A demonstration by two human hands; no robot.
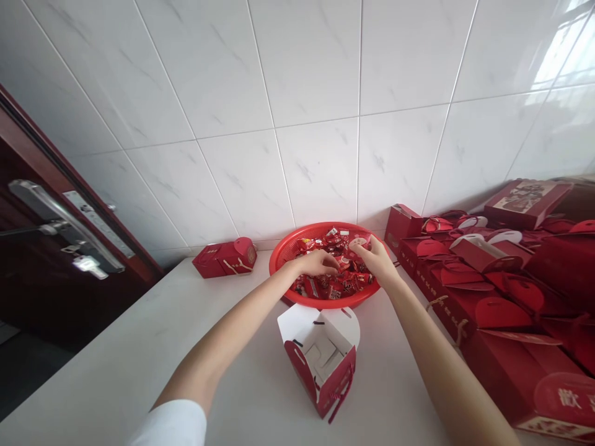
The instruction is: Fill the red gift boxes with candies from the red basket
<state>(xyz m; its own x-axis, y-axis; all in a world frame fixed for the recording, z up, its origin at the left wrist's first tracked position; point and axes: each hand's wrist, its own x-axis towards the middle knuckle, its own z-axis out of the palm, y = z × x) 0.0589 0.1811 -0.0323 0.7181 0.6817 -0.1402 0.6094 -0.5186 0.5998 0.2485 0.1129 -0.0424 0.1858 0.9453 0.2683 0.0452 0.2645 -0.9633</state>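
Observation:
A red oval plastic basket (280,260) holds many candies in red wrappers (334,288). My left hand (318,263) reaches over its left part, fingers bent down at the candies; what they hold, if anything, is hidden. At the basket's right side my right hand (375,257) pinches a red packet (357,241) with a pale round mark between thumb and fingers. In front of the basket stands an open red box (320,365), white inside, its flaps raised and a dark red cord on its right side. No candy shows inside the box.
Many red gift boxes (502,297) crowd the right side of the white table (176,347). A closed red box (225,257) lies left of the basket by the tiled wall (316,173). At the far left is a dark red door (32,260) with keys in its lock.

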